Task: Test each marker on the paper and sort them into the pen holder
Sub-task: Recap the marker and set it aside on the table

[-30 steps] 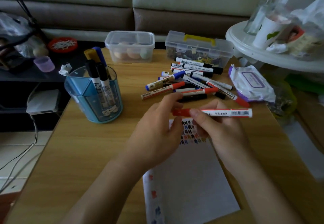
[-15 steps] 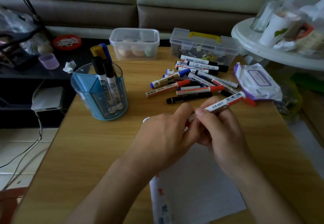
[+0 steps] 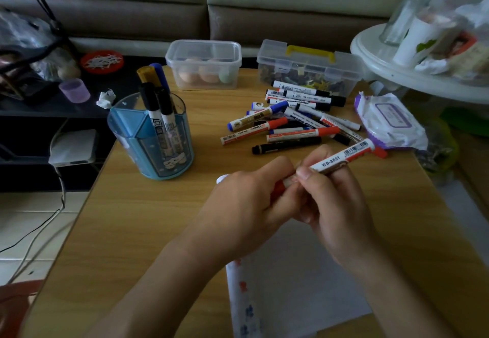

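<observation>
My right hand (image 3: 336, 202) pinches the white barrel of a red marker (image 3: 341, 158) that slants up to the right over the table. My left hand (image 3: 246, 205) grips that marker's red cap end, mostly hidden inside the fingers. Below both hands lies the white paper (image 3: 296, 279) with coloured test marks along its left edge. A blue pen holder (image 3: 150, 136) stands at the left with several markers upright in it. A pile of loose markers (image 3: 291, 118) lies on the table beyond my hands.
Two clear plastic boxes (image 3: 203, 64) (image 3: 307, 70) stand at the wooden table's (image 3: 148, 232) far edge. A wipes pack (image 3: 389, 120) lies at the right, beside a cluttered white round stand (image 3: 397, 68). Cables and a white device (image 3: 72, 147) lie left of the table.
The red marker has tilted from level to slanting up right. My left hand has closed round its cap end, and both hands have come together over the paper's top.
</observation>
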